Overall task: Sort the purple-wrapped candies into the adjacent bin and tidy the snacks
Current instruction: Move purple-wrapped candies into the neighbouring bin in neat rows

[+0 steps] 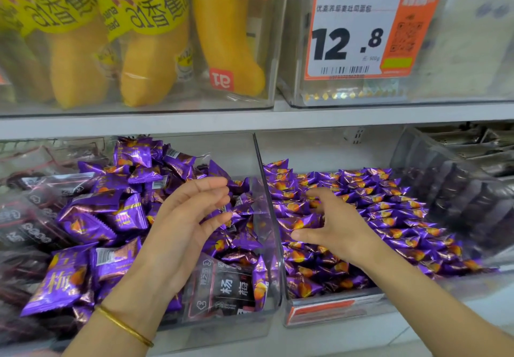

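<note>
Two hands are straddling the divider [262, 178]: left hand [192, 217] is hovering half-curled and empty over the loose purple candies [122, 212], nearest them. Right hand [333, 228] is lying spread on the neat rows in the adjacent bin [333, 312], just rightward.

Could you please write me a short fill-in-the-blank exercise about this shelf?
The gold bangle sits on the ___ wrist.
The price tag reads ___.
The candies under the right hand are wrapped mainly in ___.
Answers: left; 12.8; purple.
</note>
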Motion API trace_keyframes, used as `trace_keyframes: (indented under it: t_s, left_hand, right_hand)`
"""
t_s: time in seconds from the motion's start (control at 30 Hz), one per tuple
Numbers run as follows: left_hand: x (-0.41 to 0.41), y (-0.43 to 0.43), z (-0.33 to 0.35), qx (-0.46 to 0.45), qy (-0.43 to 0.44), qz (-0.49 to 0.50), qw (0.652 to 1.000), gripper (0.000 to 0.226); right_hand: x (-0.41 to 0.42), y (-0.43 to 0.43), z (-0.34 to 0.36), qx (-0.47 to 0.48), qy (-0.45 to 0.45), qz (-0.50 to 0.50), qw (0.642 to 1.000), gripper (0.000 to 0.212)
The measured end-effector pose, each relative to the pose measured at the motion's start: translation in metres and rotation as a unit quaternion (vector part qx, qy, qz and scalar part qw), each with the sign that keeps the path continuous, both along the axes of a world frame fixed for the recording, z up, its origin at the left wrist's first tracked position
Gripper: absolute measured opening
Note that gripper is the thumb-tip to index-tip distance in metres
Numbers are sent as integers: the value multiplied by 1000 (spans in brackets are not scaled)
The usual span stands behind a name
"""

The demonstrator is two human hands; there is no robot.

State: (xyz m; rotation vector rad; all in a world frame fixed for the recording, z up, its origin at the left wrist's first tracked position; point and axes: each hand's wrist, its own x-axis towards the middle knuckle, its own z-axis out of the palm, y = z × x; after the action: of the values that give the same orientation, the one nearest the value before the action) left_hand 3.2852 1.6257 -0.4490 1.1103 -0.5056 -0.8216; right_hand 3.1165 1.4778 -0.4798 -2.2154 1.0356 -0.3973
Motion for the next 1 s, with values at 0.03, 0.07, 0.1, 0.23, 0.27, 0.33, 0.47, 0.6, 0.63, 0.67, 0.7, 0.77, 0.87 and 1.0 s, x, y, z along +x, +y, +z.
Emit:
trace_keyframes:
  t_s: [0.03, 0.07, 0.1, 0.23, 0.27, 0.33, 0.47, 0.6, 0.63, 0.67, 0.7, 0.77, 0.87, 1.0]
  left_hand:
    - [0, 0, 0, 2, 1, 2, 1000, 18]
    - [0, 0, 0, 3, 2, 3, 1000, 19]
    - [0, 0, -1, 4, 2, 3, 1000, 20]
    - [0, 1, 1, 5, 3, 4, 1000, 18]
    - [0, 1, 1, 2, 4, 4, 1000, 17]
    - [0, 1, 1, 0, 6, 4, 1000, 18]
    - [0, 0, 2, 8, 5, 6, 1000, 19]
    - [0, 1, 2, 12, 1, 4, 1000, 20]
    - [0, 1, 1, 13, -1, 2, 1000, 20]
    - [0, 1, 1, 15, -2, 0, 1000, 20]
    - [0, 0, 1, 17, -2, -2, 1000, 19]
    - [-1, 0, 1, 22, -1, -6, 1000, 19]
    - [-4, 1, 0, 41, -24, -14, 999, 18]
    - [-9, 2, 0, 78, -103, -43, 991, 17]
  right_hand:
    - [1, 2, 1, 10, -8, -8, 1000, 80]
    - [1, 3, 2, 14, -12, -13, 1000, 74]
    - [2, 4, 2, 15, -12, -16, 1000, 69]
    - [6, 8, 2, 6, -33, -24, 999, 50]
    - [6, 8, 1, -4, -33, -23, 999, 46]
    - [5, 9, 2, -35, -16, -11, 999, 38]
    - [2, 7, 3, -53, -2, -12, 999, 35]
    - [2, 7, 1, -4, -45, -19, 999, 31]
    - [3, 7, 1, -2, -45, -12, 999, 30]
    - [3, 7, 1, -6, -40, -1, 999, 29]
    - [3, 7, 1, -10, -33, 12, 999, 31]
    - [3, 6, 1, -15, -17, 34, 999, 32]
    - [2, 3, 1, -23, 1, 42, 999, 29]
    - [-3, 4, 2, -15, -1, 60, 998, 27]
